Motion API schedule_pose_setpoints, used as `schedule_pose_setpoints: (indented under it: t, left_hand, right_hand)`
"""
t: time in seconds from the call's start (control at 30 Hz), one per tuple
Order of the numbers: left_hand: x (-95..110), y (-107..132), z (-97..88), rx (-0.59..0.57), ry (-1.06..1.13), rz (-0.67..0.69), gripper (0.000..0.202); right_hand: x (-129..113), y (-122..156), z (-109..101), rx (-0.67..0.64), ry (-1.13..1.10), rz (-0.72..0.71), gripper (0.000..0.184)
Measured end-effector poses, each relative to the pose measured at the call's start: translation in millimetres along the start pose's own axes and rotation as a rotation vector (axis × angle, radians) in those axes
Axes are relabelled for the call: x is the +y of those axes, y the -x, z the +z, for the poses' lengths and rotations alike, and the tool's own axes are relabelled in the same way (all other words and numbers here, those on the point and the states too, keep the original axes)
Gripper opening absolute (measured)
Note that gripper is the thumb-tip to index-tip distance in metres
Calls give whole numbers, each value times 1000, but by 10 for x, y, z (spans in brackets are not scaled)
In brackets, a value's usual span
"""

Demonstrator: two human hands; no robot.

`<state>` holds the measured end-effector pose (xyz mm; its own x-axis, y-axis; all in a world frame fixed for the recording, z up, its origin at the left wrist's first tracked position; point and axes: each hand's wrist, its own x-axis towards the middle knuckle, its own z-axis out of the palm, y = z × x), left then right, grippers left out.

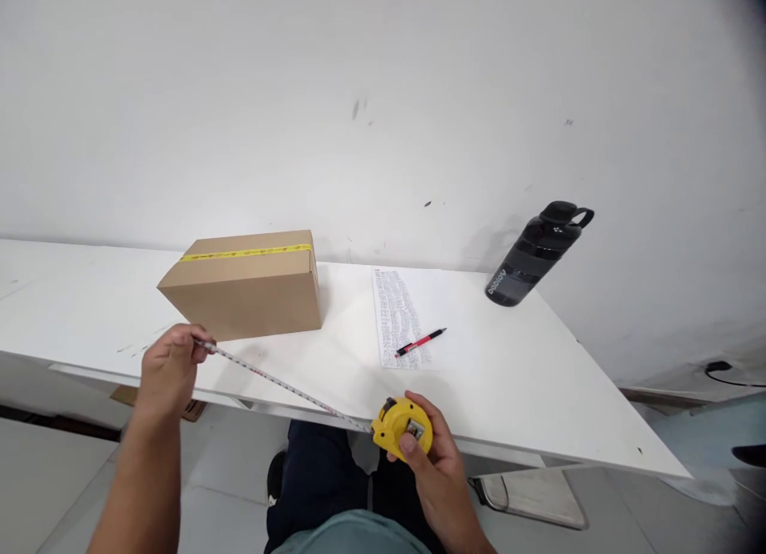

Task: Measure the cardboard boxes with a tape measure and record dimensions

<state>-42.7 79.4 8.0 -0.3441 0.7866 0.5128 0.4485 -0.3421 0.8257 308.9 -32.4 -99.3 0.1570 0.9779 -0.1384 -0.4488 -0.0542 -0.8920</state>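
Observation:
My right hand (434, 458) grips a yellow tape measure case (402, 428) at the table's near edge. Its blade (281, 385) runs out to the left, and my left hand (171, 369) pinches the blade's end just in front of a brown cardboard box (248, 286). The box is shut with yellow tape along its top edge and stands on the white table (527, 386).
A printed sheet of paper (400, 316) lies right of the box with a red and black pen (420, 342) on it. A dark water bottle (535, 255) stands at the back right by the white wall. My legs show below the table edge.

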Motion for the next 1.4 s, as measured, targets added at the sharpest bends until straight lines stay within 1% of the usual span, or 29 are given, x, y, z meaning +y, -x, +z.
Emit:
schedule_pose_setpoints:
  t: [0.07,0.1,0.2,0.27,0.33,0.4,0.47,0.53,0.57,0.6,0.63,0.73,0.8,0.83,0.93,1.03,1.13,1.2,1.27,1.4]
  left_hand:
    - [97,-212,-117,-89,103,-117,55]
    - [147,-313,-173,-126,137,-154,53]
    - [286,-641,-334,-153,178,-180,51]
    - [345,-901,-447,-129,185,-191,47]
    - [346,-1164,-573,-72,162,-223,41]
    - [275,-1366,-694,-10,124,-270,32]
    - [154,-1464,-783,22,86,-332,27]
    - [30,-1466,-824,29,53,-390,26]
    - [-20,-1445,-828,25,45,-408,26]
    - [-57,-1421,-824,20,44,-414,27]
    - [-80,-1397,-813,15,48,-412,27]
    - [-80,-1366,-761,15,51,-392,27]
    - [-54,-1370,-723,23,32,-381,27]
    - [-42,-1371,-705,22,20,-374,27]
    - [-31,-1350,-645,-12,0,-357,25]
    - [-50,-1315,-579,-44,21,-370,24]
    - [-72,-1289,-508,-49,80,-430,21]
    - [-85,-1266,-449,-59,147,-494,19]
    - [-95,-1228,-379,-65,226,-550,21]
    - [-75,-1124,-258,-47,356,-601,28]
  right_hand:
    - [-67,-48,-47,3,18,-11,58]
    - [-94,-72,-66,0,24,-14,59]
    - [-170,-140,-66,4,61,-42,58]
    - [-231,-174,-11,8,122,-86,56]
    - [-302,-210,73,-14,192,-136,56]
    - [-378,-283,175,-60,270,-210,56]
    - [-465,-442,297,-106,330,-342,57]
    - [-570,-716,447,-113,326,-537,60]
    - [-632,-893,531,-98,287,-646,65]
    - [-699,-1089,621,-73,260,-734,65]
    - [-768,-1295,713,-67,266,-778,65]
    - [-945,-1860,990,-103,369,-814,63]
    - [-991,-2110,1156,-90,453,-835,58]
    - [-986,-2187,1229,-84,487,-839,56]
    - [-883,-2256,1399,-102,532,-868,51]
    - [-761,-2203,1506,-188,553,-980,46]
    - [-728,-2147,1559,-261,603,-1067,42]
    - [-750,-2129,1569,-257,630,-1053,42]
    - [-782,-2119,1569,-249,639,-1007,45]
    - [-837,-2085,1548,-241,621,-935,50]
